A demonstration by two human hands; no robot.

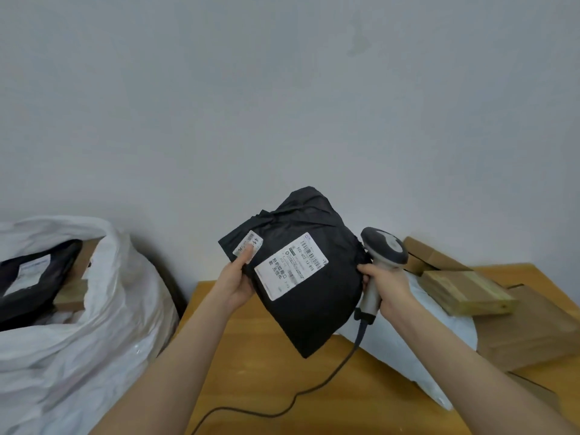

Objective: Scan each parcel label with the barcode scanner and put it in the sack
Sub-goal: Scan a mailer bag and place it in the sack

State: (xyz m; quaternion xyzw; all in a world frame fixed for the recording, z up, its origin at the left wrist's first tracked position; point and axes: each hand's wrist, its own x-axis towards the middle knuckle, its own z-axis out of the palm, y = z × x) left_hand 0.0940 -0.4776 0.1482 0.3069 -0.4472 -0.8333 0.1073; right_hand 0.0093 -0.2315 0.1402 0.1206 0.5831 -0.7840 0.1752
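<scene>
**Black parcel held up over the table**

The black parcel (301,293) is being held in the air above the wooden table (266,387), with its white label (290,266) facing the camera. The left hand (233,285) is pinching its left edge, the thumb lying on a smaller sticker (251,243). The right hand (387,287) is gripping the handle of the barcode scanner (384,246), and its fingers are touching the parcel's right edge. The scanner cable (282,409) is running down across the table. At the left, a white sack (94,309) is standing open with a dark mailer (31,277) inside. At the right, cardboard boxes (464,290) and a white mailer (408,356) are lying on the table.
</scene>
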